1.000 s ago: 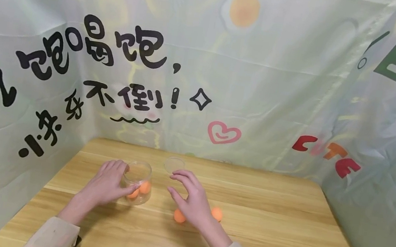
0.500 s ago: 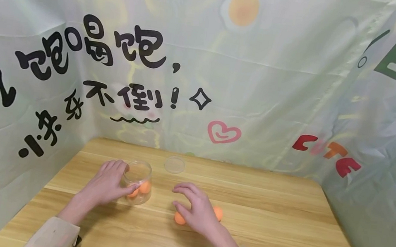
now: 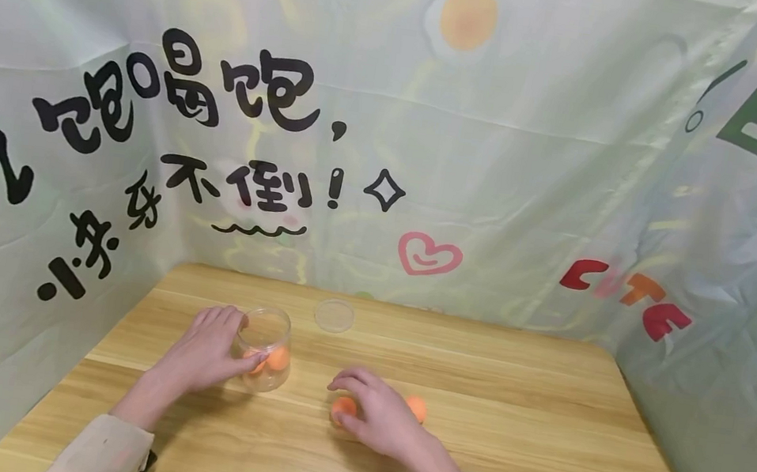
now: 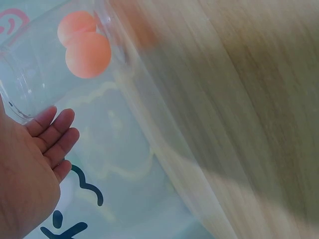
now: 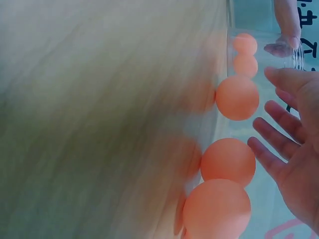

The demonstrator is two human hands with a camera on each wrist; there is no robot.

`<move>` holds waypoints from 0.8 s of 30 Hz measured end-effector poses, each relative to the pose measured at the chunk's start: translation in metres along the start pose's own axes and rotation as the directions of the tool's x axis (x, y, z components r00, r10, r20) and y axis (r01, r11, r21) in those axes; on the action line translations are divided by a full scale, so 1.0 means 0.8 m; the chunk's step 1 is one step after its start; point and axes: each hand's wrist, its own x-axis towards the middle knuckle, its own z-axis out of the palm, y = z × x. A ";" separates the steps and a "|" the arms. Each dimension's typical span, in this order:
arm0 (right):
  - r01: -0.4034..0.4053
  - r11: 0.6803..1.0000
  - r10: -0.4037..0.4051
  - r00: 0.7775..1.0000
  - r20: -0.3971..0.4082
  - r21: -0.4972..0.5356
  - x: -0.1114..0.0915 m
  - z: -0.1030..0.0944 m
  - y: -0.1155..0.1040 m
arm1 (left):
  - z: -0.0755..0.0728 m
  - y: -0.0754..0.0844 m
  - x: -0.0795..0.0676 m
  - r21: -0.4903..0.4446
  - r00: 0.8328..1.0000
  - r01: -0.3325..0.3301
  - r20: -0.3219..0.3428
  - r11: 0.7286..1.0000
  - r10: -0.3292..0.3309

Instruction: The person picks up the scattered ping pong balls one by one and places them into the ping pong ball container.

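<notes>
My left hand (image 3: 206, 345) grips the rim and side of a clear plastic jar (image 3: 261, 382), which stands upright without a lid. Two orange balls (image 4: 88, 56), like ping-pong balls, lie at its bottom. Over the table to the right, my right hand (image 3: 386, 420) hovers with thumb and fingers spread around a loose orange ball (image 3: 343, 408). In the right wrist view its fingers (image 5: 279, 139) look apart from the nearest ball (image 5: 237, 98). Another orange ball (image 3: 416, 409) shows behind the hand; the right wrist view has more loose balls (image 5: 217, 209) lower down.
A clear round disc (image 3: 334, 315), like a lid, lies flat behind the jar toward the table's back edge. The wooden table (image 3: 524, 439) is enclosed by printed fabric walls (image 3: 524, 167) at the back and both sides.
My right hand has moved down and back from near the clear disc to the loose orange ball. The left hand and the jar have stayed put.
</notes>
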 end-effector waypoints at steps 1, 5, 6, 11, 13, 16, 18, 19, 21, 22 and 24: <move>0.001 1.000 -0.001 1.000 0.012 -0.006 0.000 0.000 0.000 | 0.000 0.000 0.000 0.000 1.000 0.000 -0.001 1.000 0.000; 0.022 1.000 -0.021 0.999 0.042 -0.021 0.001 0.003 0.003 | 0.000 0.000 0.000 -0.003 1.000 0.000 0.000 1.000 0.000; 0.028 0.999 -0.027 0.999 0.045 -0.024 0.001 0.004 0.003 | 0.000 0.000 0.000 -0.004 1.000 0.001 0.000 1.000 -0.001; 0.046 0.999 -0.044 0.997 0.062 -0.015 0.001 0.006 0.005 | 0.000 0.001 -0.001 -0.004 1.000 -0.004 -0.004 1.000 0.004; 0.047 0.999 -0.045 0.997 0.070 -0.014 0.002 0.007 0.006 | 0.000 0.001 -0.001 -0.002 1.000 -0.005 -0.005 1.000 0.005; 0.058 0.998 -0.056 0.995 0.078 -0.018 0.001 0.009 0.007 | 0.000 0.001 -0.001 -0.002 1.000 -0.005 -0.005 1.000 0.005; 0.062 0.998 -0.060 0.994 0.086 -0.018 0.001 0.009 0.007 | 0.001 0.001 -0.001 -0.004 1.000 -0.003 -0.004 1.000 0.003; 0.065 0.998 -0.063 0.994 0.088 -0.021 0.001 0.010 0.008 | 0.001 0.000 -0.001 -0.004 1.000 -0.002 -0.003 1.000 0.002; 0.070 0.997 -0.068 0.994 0.087 -0.022 0.001 0.010 0.009 | 0.001 0.000 0.000 -0.003 1.000 -0.001 -0.004 1.000 0.001; 0.071 0.997 -0.069 0.994 0.087 -0.021 0.001 0.010 0.009 | 0.001 0.000 0.000 -0.003 1.000 -0.001 -0.004 1.000 0.001; 0.071 0.997 -0.070 0.994 0.085 -0.015 0.001 0.010 0.010 | 0.002 0.000 0.000 -0.002 1.000 -0.001 -0.005 1.000 0.001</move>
